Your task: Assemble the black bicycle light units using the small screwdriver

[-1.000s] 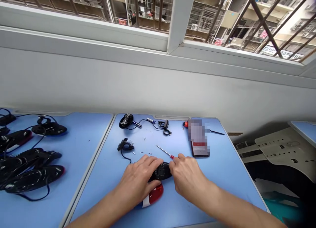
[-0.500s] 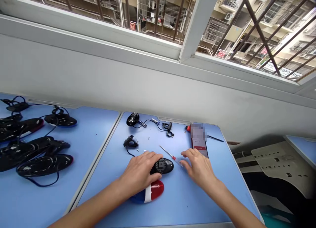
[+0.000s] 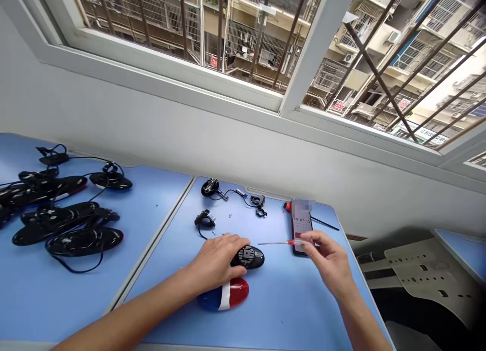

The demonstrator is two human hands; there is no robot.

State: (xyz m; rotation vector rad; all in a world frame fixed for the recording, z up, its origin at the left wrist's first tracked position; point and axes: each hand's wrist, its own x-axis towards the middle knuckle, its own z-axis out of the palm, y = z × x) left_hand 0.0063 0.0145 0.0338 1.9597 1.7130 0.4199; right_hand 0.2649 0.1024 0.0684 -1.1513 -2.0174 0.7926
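My left hand [image 3: 222, 260] is closed over a black oval base [image 3: 257, 258] with a ribbed round part on top, lying on the blue table. Just below it on the table is a glossy red, white and blue cover [image 3: 225, 296], partly under my left hand. Between the fingertips of my right hand [image 3: 329, 260] is a small screwdriver [image 3: 276, 243] with a clear and red handle. Its shaft points left toward the black base, with the tip apart from it. Below the handle lies a phone [image 3: 301, 220] with a timer on its screen.
A black clamp [image 3: 205, 219] with a cable, tiny screws, batteries [image 3: 240, 193], a round black horn-like piece [image 3: 210, 187] and ring clamps [image 3: 258, 201] lie farther back. Behind the phone is a red-and-black tool [image 3: 325, 223]. Several black cabled units [image 3: 85, 240] cover the left table.
My right hand has picked the screwdriver up off the table and moved right with it, turning its shaft nearly level. My left hand stays on the black base. The view has shifted slightly.
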